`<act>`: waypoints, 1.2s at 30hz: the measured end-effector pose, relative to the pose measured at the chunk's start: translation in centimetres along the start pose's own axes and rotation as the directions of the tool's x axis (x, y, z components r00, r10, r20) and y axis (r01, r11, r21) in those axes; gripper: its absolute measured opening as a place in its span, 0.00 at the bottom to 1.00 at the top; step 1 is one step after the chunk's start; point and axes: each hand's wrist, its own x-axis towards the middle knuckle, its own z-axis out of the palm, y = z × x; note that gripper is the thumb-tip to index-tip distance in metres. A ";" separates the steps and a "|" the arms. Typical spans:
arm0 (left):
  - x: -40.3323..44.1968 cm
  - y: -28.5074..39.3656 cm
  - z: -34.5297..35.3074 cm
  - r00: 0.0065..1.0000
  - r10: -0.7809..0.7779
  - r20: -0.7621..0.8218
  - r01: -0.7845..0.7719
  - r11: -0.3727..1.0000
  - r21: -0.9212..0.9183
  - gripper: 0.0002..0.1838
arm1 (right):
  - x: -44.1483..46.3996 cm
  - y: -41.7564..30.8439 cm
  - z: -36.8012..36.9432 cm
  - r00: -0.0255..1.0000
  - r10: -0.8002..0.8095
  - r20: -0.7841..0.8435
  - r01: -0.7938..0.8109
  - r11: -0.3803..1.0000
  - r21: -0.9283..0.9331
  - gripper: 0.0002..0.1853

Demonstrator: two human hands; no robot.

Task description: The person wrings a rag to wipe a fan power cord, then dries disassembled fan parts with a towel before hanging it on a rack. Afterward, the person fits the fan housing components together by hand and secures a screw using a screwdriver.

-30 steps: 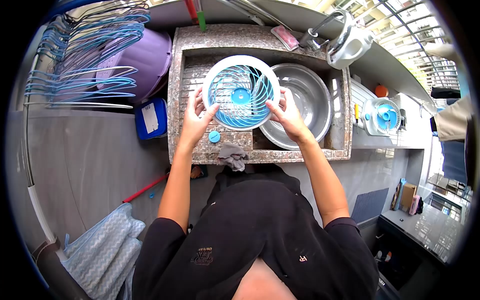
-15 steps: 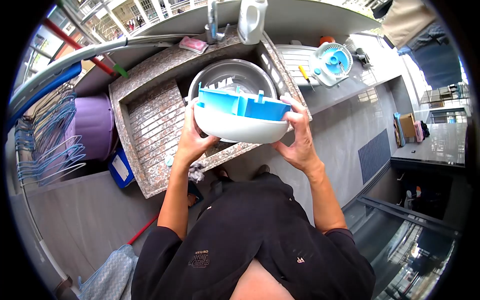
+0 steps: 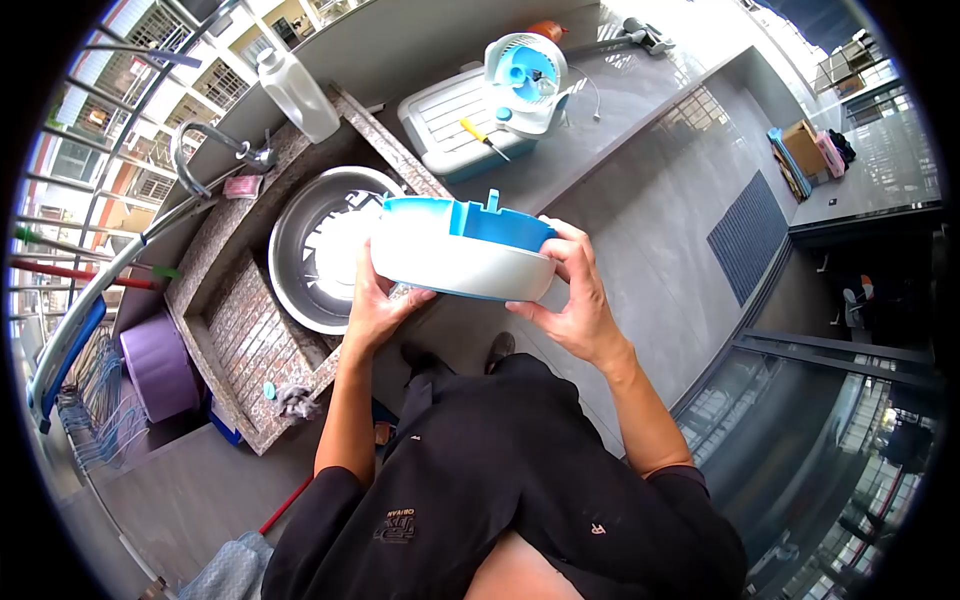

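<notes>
Two bare hands of ours hold the round white and blue housing (image 3: 460,260) between them, up in front of our dark shirt (image 3: 480,450) and well above the floor. Our left hand (image 3: 378,308) grips its left end, the fingers closed on the white side and the thumb low along the edge; our right hand (image 3: 582,300) has the other end, fingers curled over the rim and thumb beneath. We see the housing from its side, blue tabs (image 3: 493,201) standing up from it. Beyond our left hand, a metal basin (image 3: 290,240) sits in the stone sink (image 3: 228,405) — a blue cap (image 3: 268,391) and a crumpled grey cloth (image 3: 297,402) lie near the sink's near corner. Past the housing, we see a lidded box (image 3: 435,125), with a yellow-handled screwdriver (image 3: 475,131) on it, just beside the white and blue fan unit (image 3: 530,120). A white bottle (image 3: 300,95) stands near the tap (image 3: 260,158).
</notes>
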 end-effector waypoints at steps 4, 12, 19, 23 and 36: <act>3.5 -0.6 3.6 0.993 -0.102 0.055 0.106 0.992 -0.073 0.53 | 0.5 1.7 -3.8 0.996 0.037 -0.080 -0.039 0.999 -0.026 0.36; 9.2 -4.0 6.0 0.999 -0.051 -0.017 0.046 0.974 -0.224 0.53 | 4.3 4.6 -5.2 0.989 0.060 -0.135 -0.068 0.996 -0.054 0.38; 13.4 -8.7 1.9 0.978 -0.203 -0.036 0.173 0.901 -0.398 0.58 | 8.1 6.5 -2.7 0.985 0.148 -0.089 -0.144 0.988 0.049 0.43; 13.8 -11.8 -2.6 0.956 -0.293 -0.029 0.252 0.866 -0.431 0.58 | 10.7 7.3 -2.3 0.969 0.233 0.086 -0.247 0.935 0.254 0.45; 14.3 -14.3 -4.4 0.876 -0.474 -0.090 0.359 0.766 -0.533 0.47 | 17.1 9.9 -3.8 0.933 0.121 0.338 -0.171 0.978 0.123 0.14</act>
